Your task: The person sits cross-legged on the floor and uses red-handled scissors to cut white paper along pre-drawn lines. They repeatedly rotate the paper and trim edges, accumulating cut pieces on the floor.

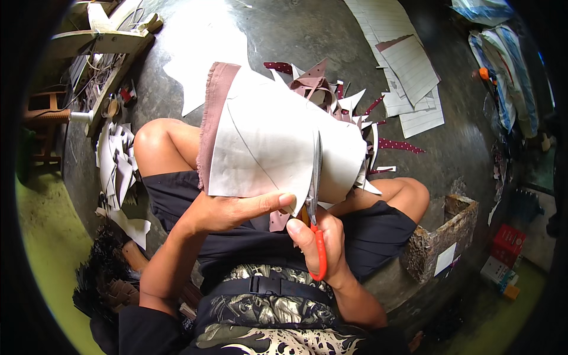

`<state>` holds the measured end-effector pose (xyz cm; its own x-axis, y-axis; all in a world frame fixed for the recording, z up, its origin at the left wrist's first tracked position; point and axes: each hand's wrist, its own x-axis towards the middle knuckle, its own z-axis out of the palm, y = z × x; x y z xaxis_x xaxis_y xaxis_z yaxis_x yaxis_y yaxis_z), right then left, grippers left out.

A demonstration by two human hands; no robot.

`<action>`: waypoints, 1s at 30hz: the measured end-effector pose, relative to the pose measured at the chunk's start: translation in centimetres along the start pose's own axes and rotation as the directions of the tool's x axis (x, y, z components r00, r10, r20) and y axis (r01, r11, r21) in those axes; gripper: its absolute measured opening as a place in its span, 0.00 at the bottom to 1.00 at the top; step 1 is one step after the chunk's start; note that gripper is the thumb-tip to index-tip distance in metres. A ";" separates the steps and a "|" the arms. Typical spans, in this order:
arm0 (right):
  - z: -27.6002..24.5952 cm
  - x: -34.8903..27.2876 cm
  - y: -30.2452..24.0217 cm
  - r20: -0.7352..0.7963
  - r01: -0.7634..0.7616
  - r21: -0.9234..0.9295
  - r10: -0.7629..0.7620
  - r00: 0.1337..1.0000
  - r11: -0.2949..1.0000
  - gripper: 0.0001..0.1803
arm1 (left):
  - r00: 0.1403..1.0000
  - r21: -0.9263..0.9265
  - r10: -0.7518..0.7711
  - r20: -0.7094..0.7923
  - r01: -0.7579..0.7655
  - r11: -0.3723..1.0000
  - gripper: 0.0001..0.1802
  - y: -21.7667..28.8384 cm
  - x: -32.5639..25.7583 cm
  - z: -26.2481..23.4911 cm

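My left hand [234, 212] grips the near edge of a white sheet [260, 142], thumb laid across the top. Mauve fabric [218, 103] with a frayed edge shows along the sheet's left side. A thin curved line is drawn on the sheet. In my right hand [327, 239] is a pair of scissors [320, 254] with red handles. Their blades point away from me along the sheet, and part of the sheet curls down on the right of the blades. How far the blades are apart cannot be told. Some of the left fingers are hidden under the sheet.
Offcuts [316, 83] in mauve, white and dotted maroon lie beyond the sheet. Lined papers [408, 71] rest at the far right, white scraps [115, 160] at the left. A rough box [438, 236] stands right of my knee, plastic bags [506, 71] farther off, a wooden frame [118, 44] far left.
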<state>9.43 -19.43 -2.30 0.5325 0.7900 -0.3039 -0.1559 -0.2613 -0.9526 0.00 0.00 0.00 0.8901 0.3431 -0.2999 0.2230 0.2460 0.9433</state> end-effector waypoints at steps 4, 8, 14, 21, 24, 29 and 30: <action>0.0 -0.8 -0.5 -0.019 -0.062 0.008 0.062 0.998 0.998 0.15 | 0.991 -0.053 -0.135 0.011 0.136 0.989 0.23 0.1 -0.6 0.2; -0.1 -1.4 -1.1 -0.031 -0.111 0.022 0.112 0.993 0.994 0.15 | 0.982 0.084 -0.132 0.134 0.121 0.989 0.27 -1.1 -1.3 -1.7; -1.8 -1.4 -0.8 0.054 -0.009 -0.155 0.018 0.998 0.988 0.20 | 0.924 -0.880 0.264 0.278 0.135 0.456 0.60 -2.9 2.4 -8.3; -2.5 -1.5 0.0 0.098 -0.037 -0.222 0.059 0.993 0.974 0.22 | 0.991 0.230 -0.134 0.031 0.123 0.965 0.55 2.4 3.2 -8.0; -2.6 -1.7 -0.1 0.113 -0.136 -0.181 0.158 0.981 0.974 0.22 | 0.981 0.259 -0.180 -0.066 0.191 0.947 0.60 2.4 3.1 -6.8; -2.8 -1.3 0.1 0.128 -0.112 -0.167 0.134 0.983 0.980 0.22 | 0.988 0.338 -0.127 0.086 0.091 0.937 0.60 2.6 3.7 -6.1; -2.8 -1.3 0.1 0.124 -0.111 -0.165 0.133 0.983 0.980 0.22 | 0.992 0.347 -0.109 0.066 0.080 0.935 0.55 2.8 3.5 -5.8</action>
<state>11.09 -22.03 -2.01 0.3998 0.8110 -0.4272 -0.0752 -0.4355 -0.8971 1.39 7.18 0.74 0.8848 0.2532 -0.3912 0.4173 -0.0571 0.9070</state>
